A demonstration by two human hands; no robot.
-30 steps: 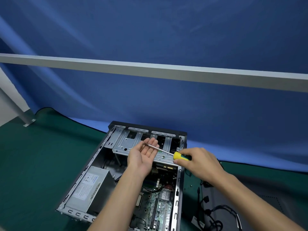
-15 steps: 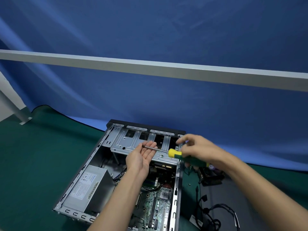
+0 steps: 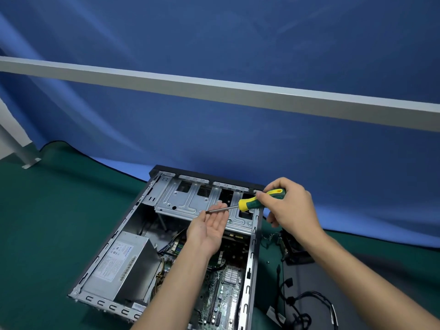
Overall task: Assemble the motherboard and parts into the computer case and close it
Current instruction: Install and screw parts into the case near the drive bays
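1. Computer case (image 3: 133, 220): open-topped rectangular box of thin bare sheet steel w/ a dark far edge, lying on its side on a green mat (image 3: 47, 234); slotted tabs run along its rims.
2. Inside, left: power supply (image 3: 121, 265), a dull grey metal block w/ a white printed label on top, sitting in the near-left corner.
3. Inside, centre/right: motherboard (image 3: 226, 289) lying flat on the case floor – green PCB, black slots, a small finned silver heatsink; partly hidden by the left forearm.
4. Inside, far end: drive cage (image 3: 188, 201), stamped silver plate w/ ribs, round holes & rectangular cut-outs, spanning the case width.
5. Screwdriver (image 3: 257, 201): chunky green/yellow moulded handle, slim round steel shaft, lying roughly level above the drive cage, tip pointing left.
6. Right hand (image 3: 290, 206) wraps the handle, fingers & thumb curled round it.
7. Left hand (image 3: 209, 227) is palm-up, fingers straight & loose; the shaft tip lies across its fingertips. Not gripping anything.
8. Right of the case, on the mat: a black boxy part (image 3: 295, 248) & loose black cables (image 3: 302, 306) w/ connectors, apart from the case; detail too dim to tell more.
9. Behind: smooth blue fabric backdrop (image 3: 214, 127), creased in soft folds, w/ a flat grey bar (image 3: 214, 86) crossing it.
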